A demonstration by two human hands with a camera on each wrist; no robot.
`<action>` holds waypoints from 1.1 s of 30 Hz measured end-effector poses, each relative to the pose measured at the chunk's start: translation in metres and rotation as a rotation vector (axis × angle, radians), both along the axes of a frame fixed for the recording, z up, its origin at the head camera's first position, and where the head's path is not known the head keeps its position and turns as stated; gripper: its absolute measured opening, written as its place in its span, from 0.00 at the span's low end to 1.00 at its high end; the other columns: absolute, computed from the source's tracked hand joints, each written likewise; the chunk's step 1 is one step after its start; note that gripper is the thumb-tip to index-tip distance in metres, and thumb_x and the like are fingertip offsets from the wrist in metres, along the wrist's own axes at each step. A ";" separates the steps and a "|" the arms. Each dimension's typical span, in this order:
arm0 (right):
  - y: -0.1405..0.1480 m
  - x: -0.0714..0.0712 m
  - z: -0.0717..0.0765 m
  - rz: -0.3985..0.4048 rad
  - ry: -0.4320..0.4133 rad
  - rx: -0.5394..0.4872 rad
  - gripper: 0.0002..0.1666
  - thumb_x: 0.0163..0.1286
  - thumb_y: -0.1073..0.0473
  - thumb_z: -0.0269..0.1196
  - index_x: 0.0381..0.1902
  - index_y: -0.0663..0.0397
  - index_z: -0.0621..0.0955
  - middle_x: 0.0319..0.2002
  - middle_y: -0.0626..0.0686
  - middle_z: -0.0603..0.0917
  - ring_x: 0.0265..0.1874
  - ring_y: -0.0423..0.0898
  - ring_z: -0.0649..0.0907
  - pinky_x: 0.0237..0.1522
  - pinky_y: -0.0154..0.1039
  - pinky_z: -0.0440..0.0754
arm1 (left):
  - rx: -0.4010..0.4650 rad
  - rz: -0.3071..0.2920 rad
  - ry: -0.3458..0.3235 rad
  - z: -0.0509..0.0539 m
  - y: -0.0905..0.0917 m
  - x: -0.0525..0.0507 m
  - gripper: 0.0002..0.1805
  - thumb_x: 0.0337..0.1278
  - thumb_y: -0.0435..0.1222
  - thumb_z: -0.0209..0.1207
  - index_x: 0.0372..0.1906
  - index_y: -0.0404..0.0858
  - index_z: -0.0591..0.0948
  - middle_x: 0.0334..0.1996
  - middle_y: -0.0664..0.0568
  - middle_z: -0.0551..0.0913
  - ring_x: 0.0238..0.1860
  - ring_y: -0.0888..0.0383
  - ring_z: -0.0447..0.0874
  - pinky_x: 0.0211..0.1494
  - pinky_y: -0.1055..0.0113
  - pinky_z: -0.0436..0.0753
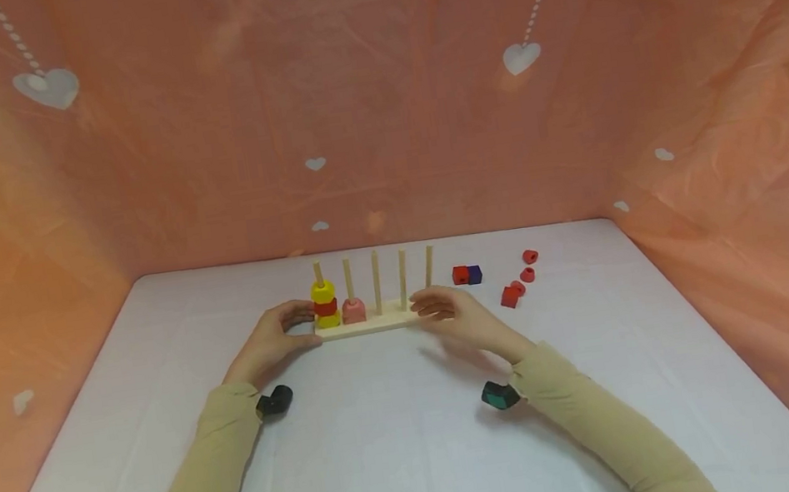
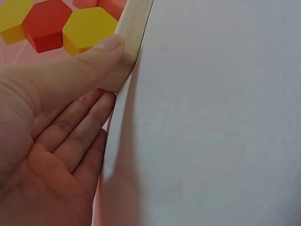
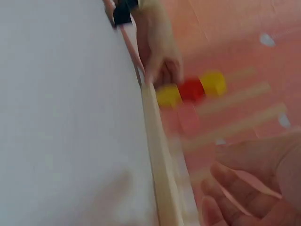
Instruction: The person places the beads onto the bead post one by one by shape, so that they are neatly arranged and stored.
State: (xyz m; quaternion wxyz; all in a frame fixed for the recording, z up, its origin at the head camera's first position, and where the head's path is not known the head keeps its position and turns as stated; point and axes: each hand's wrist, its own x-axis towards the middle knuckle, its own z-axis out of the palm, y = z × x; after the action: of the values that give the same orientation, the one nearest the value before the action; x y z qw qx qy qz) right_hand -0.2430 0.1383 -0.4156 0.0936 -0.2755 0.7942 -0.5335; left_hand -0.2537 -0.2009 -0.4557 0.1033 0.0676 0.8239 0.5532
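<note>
A wooden peg stand (image 1: 390,320) with several upright pegs lies across the table. My left hand (image 1: 273,340) grips its left end; in the left wrist view the thumb presses the edge of the base (image 2: 133,33) and the fingers lie behind. On the leftmost peg, a red bead (image 1: 326,308) sits between yellow beads (image 1: 323,291). A pink bead (image 1: 354,312) is on the second peg. At the stand's right end, my right hand (image 1: 464,319) hovers with fingers loosely bent. The right wrist view, blurred, shows nothing held in that hand (image 3: 256,188).
Right of the stand, a red cube bead (image 1: 461,274) and a dark blue cube bead (image 1: 475,274) lie side by side. Several loose red beads (image 1: 510,297) are scattered farther right. An orange curtain (image 1: 361,116) with white hearts rises behind the white table (image 1: 393,448).
</note>
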 end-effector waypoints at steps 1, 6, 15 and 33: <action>0.010 -0.001 0.001 -0.003 0.009 -0.001 0.25 0.62 0.74 0.62 0.58 0.72 0.72 0.52 0.68 0.78 0.52 0.61 0.78 0.58 0.54 0.73 | 0.002 0.001 0.000 0.000 0.000 0.000 0.33 0.47 0.35 0.71 0.61 0.40 0.72 0.58 0.47 0.76 0.62 0.48 0.68 0.67 0.51 0.65; 0.060 -0.008 0.006 -0.083 0.061 0.039 0.23 0.62 0.76 0.62 0.56 0.72 0.73 0.50 0.68 0.79 0.51 0.64 0.78 0.56 0.57 0.73 | 0.037 -0.008 -0.006 -0.001 -0.001 0.001 0.33 0.47 0.34 0.71 0.61 0.39 0.72 0.58 0.46 0.75 0.62 0.48 0.68 0.67 0.52 0.66; 0.117 -0.010 0.015 -0.209 0.105 0.209 0.24 0.63 0.77 0.60 0.58 0.72 0.72 0.52 0.70 0.78 0.51 0.64 0.77 0.55 0.59 0.73 | 0.000 -0.011 0.005 0.002 0.000 0.001 0.34 0.47 0.36 0.72 0.61 0.39 0.72 0.58 0.46 0.75 0.63 0.48 0.67 0.68 0.51 0.64; 0.130 -0.029 -0.003 -0.225 0.122 0.442 0.22 0.62 0.74 0.60 0.55 0.59 0.79 0.52 0.56 0.80 0.51 0.55 0.75 0.55 0.55 0.73 | -0.013 0.002 -0.003 0.003 0.001 0.001 0.33 0.48 0.36 0.71 0.61 0.40 0.72 0.58 0.47 0.75 0.64 0.48 0.66 0.68 0.51 0.63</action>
State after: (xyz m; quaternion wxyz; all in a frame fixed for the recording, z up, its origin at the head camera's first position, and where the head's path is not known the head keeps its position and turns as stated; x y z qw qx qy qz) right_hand -0.2716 0.2685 -0.4186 0.0434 -0.1899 0.9214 -0.3364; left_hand -0.2524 -0.1999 -0.4524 0.1043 0.0655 0.8274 0.5479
